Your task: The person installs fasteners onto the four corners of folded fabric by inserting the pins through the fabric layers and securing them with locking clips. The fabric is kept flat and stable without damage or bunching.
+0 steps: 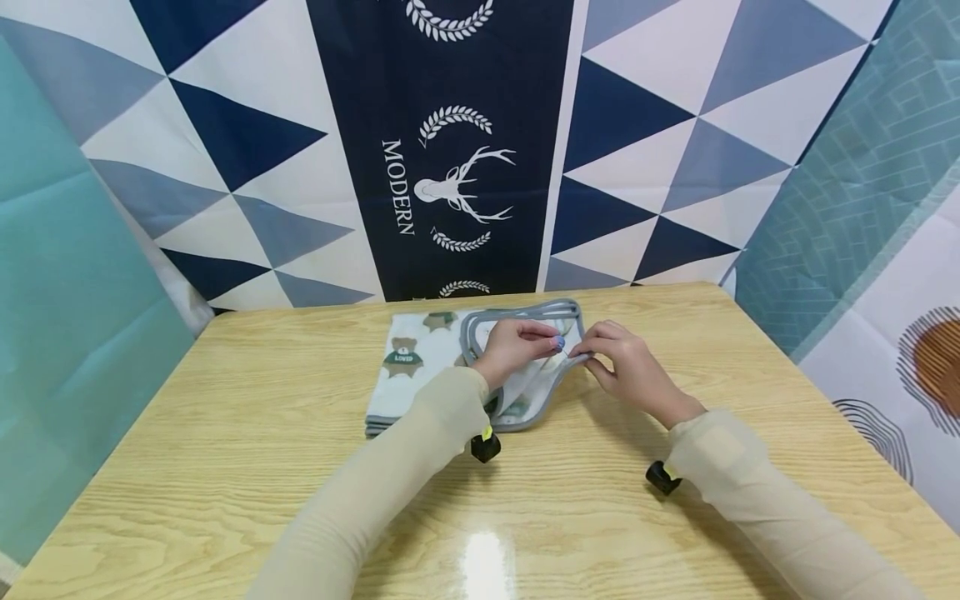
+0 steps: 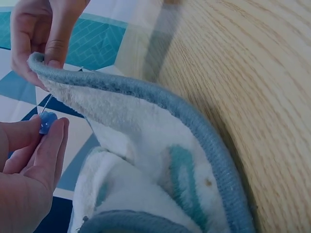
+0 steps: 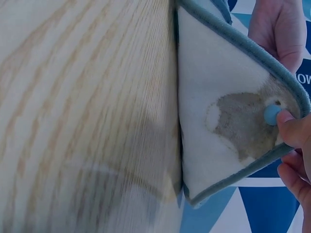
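A folded white blanket (image 1: 405, 392) with bear prints and grey-blue edging lies near the table's far edge, its right part folded back and lifted. My left hand (image 1: 513, 350) pinches a small blue knob (image 2: 47, 122) just left of the raised corner. A thin metal pin (image 2: 46, 103) runs from the knob towards the cloth; whether it passes through is hidden. With thumb and fingers, my right hand (image 1: 630, 367) grips the blanket's corner. On the corner's other side, a round light-blue button (image 3: 272, 115) sits against a brown print, touching or nearly touching the right thumb.
The wooden table (image 1: 262, 467) reaches forward and to both sides of the blanket. Behind it hangs a patterned curtain (image 1: 480, 83) with triangles and a deer head. Black wrist cameras (image 1: 486, 447) hang below both sleeves, close over the tabletop.
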The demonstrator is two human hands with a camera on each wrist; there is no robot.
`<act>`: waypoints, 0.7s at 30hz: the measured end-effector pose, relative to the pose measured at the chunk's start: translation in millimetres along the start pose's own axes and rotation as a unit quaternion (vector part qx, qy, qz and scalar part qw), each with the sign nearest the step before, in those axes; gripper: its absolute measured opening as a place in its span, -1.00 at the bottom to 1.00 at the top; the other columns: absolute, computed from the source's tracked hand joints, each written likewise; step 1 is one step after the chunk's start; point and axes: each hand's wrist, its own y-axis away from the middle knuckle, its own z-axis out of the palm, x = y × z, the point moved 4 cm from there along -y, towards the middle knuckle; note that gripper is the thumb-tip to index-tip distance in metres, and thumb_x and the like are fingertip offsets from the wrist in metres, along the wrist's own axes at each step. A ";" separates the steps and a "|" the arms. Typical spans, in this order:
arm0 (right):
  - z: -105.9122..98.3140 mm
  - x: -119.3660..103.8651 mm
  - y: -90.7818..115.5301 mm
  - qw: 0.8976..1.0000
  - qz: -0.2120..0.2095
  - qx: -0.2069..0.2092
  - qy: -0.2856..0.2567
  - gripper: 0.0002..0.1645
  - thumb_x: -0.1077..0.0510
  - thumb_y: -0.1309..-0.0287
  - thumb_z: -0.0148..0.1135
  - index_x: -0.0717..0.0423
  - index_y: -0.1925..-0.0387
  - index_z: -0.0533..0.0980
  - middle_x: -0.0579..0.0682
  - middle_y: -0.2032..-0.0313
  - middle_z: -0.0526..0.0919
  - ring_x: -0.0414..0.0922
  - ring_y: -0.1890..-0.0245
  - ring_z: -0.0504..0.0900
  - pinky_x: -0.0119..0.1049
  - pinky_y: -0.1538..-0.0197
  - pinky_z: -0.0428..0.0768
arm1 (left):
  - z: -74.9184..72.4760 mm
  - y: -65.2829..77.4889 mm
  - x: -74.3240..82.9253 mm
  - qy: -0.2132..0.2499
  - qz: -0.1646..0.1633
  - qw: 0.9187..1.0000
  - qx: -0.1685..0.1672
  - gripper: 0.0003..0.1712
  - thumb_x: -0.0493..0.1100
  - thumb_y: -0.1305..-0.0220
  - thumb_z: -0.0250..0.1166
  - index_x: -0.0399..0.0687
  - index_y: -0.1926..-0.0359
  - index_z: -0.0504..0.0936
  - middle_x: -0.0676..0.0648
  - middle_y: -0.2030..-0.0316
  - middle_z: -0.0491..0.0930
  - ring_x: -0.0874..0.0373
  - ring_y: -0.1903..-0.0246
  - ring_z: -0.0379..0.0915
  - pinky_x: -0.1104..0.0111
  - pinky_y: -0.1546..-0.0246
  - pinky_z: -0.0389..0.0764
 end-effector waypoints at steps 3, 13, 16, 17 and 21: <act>0.6 0.3 -0.1 1.000 -0.004 0.003 -0.004 -0.74 0.46 0.17 0.45 0.13 0.40 0.67 -0.05 0.38 0.63 -0.20 0.30 0.53 -0.55 0.20 0.46 | 0.4 0.7 0.4 0.004 0.000 1.000 -0.003 -0.76 -0.33 -0.20 0.31 -0.31 0.10 0.68 -0.27 0.10 0.70 0.01 0.12 0.70 0.24 -0.02 0.65; 0.3 0.1 0.7 1.000 0.004 0.007 -0.007 -0.72 0.49 0.18 0.44 0.12 0.40 0.67 -0.05 0.38 0.65 -0.19 0.31 0.53 -0.60 0.20 0.45 | 0.5 3.5 1.6 -0.001 0.011 1.000 -0.007 -0.76 -0.33 -0.20 0.31 -0.31 0.10 0.68 -0.28 0.10 0.70 0.02 0.14 0.71 0.17 -0.06 0.63; 0.0 0.0 0.8 1.000 0.002 0.008 -0.006 -0.72 0.49 0.18 0.43 0.13 0.41 0.67 -0.05 0.38 0.65 -0.20 0.31 0.53 -0.59 0.20 0.45 | 0.5 2.8 0.2 -0.005 0.009 1.000 -0.007 -0.77 -0.32 -0.20 0.32 -0.28 0.11 0.69 -0.27 0.11 0.71 0.04 0.15 0.71 0.19 -0.05 0.64; -0.2 -0.2 0.8 1.000 0.001 0.008 -0.007 -0.73 0.49 0.18 0.43 0.13 0.41 0.67 -0.05 0.39 0.65 -0.20 0.31 0.53 -0.59 0.20 0.45 | 0.6 2.4 -0.4 -0.007 0.009 1.000 -0.007 -0.77 -0.31 -0.19 0.33 -0.27 0.11 0.69 -0.26 0.12 0.71 0.06 0.17 0.71 0.20 -0.04 0.64; -1.5 -0.7 1.1 1.000 -0.006 0.012 -0.011 -0.72 0.50 0.19 0.43 0.14 0.42 0.67 -0.04 0.39 0.65 -0.19 0.32 0.54 -0.59 0.19 0.46 | 0.7 1.9 -1.5 -0.014 0.009 1.000 -0.002 -0.79 -0.30 -0.19 0.34 -0.25 0.13 0.70 -0.23 0.14 0.72 0.09 0.19 0.72 0.30 0.04 0.68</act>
